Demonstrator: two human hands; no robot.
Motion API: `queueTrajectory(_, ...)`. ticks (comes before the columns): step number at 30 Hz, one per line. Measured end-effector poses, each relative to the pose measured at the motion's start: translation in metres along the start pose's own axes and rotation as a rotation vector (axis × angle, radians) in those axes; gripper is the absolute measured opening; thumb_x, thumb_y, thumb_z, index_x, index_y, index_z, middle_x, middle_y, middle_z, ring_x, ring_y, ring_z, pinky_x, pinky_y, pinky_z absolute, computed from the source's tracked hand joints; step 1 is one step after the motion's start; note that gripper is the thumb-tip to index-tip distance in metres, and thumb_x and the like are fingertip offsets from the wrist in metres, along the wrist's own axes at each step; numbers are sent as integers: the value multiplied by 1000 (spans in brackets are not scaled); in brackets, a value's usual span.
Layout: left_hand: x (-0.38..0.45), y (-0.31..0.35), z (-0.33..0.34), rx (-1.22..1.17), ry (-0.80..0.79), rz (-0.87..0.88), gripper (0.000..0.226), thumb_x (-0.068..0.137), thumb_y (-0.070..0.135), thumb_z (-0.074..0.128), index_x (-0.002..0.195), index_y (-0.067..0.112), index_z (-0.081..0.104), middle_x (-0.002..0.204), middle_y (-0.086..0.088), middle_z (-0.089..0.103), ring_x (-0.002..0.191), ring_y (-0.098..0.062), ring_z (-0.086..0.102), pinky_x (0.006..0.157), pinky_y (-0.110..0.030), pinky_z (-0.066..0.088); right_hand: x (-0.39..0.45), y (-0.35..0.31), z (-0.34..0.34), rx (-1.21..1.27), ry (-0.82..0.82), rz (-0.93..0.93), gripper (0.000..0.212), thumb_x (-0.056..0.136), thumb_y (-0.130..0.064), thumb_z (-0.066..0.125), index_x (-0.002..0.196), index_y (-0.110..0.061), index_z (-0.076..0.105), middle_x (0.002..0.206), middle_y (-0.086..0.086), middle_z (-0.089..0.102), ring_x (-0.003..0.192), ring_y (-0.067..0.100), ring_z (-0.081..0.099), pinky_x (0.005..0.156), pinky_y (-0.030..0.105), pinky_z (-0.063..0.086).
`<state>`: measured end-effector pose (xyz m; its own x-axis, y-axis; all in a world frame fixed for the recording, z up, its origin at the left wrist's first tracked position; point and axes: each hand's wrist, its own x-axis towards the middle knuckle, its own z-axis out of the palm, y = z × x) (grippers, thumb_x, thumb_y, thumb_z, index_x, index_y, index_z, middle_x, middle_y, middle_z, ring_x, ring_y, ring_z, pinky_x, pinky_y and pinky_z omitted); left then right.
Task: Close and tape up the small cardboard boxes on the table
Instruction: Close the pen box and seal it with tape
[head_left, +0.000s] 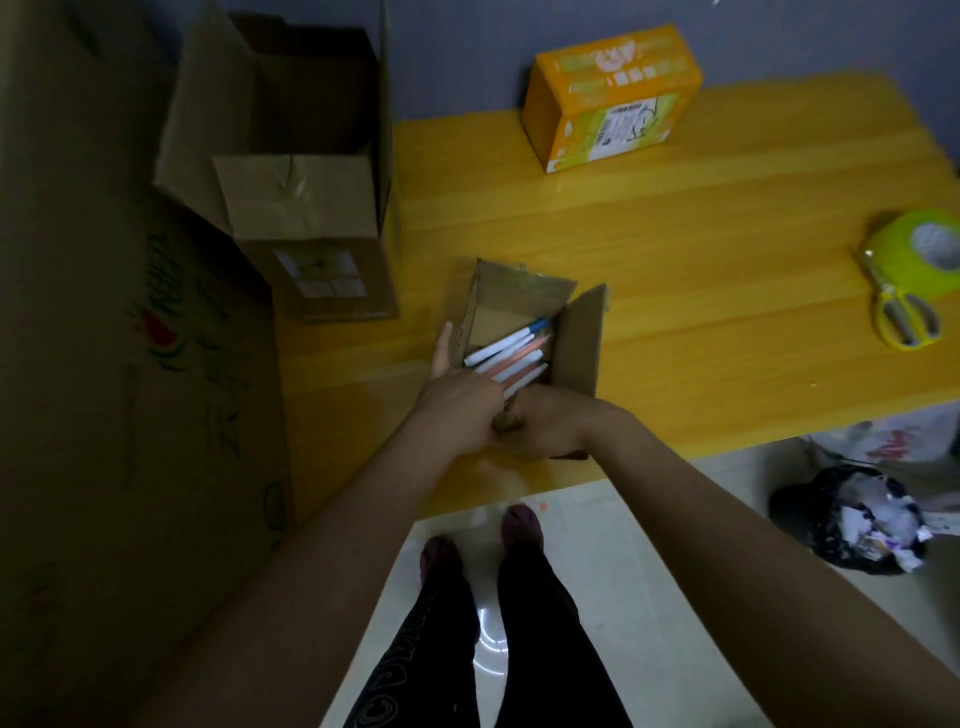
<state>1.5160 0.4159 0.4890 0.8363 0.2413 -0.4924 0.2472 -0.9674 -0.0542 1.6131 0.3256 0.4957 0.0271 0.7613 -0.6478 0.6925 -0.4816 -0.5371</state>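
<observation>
While the small open brown cardboard box (524, 332) of pens (511, 356) sits near the yellow table's (675, 249) near edge, its left flap is pressed by the left hand (457, 400), its near flap gripped by the right hand (545, 423), and it is judged light, thin-walled, best handled by flap edges.

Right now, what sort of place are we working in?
Probably a room in a home used for packing, not a warehouse: a glossy yellow wooden table against a grey wall, large brown cardboard cartons stacked at the left, and a black rubbish bag of crumpled paper on the pale tiled floor.
</observation>
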Motion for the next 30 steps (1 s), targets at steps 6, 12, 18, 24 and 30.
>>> queueTrajectory(6,-2,0,11,-85,54,1,43,97,36,44,136,20,50,143,-2,47,138,-25,32,110,-55,-14,-9,1,19,-324,292,72,23,98,-26,49,97,-11,67,103,8,68,94,25,62,68,25,37)
queueTrajectory(12,-5,-3,16,-229,49,70,32,100,39,40,105,23,67,113,1,67,136,-16,37,106,-49,-29,-31,8,31,-139,503,-96,23,99,-23,49,104,-13,69,103,9,71,91,27,64,73,38,48)
queueTrajectory(18,-3,6,2,-220,-43,22,26,97,29,48,106,16,68,107,-7,67,125,-27,47,108,-35,25,-34,14,29,-150,499,-81,24,101,-25,43,109,-15,64,99,10,69,88,30,62,64,32,40)
queueTrajectory(24,-10,17,-2,-500,10,44,25,99,18,43,108,6,62,96,-12,61,84,-24,54,58,-25,31,-38,20,27,2,529,17,20,94,-21,51,104,-15,67,95,9,69,86,28,62,66,31,45)
queueTrajectory(30,-5,19,-4,-582,28,85,26,101,27,43,85,13,58,77,-1,53,71,-16,48,50,-22,25,-47,33,34,8,602,-96,26,100,-28,49,101,-10,67,98,8,67,86,25,61,68,34,45)
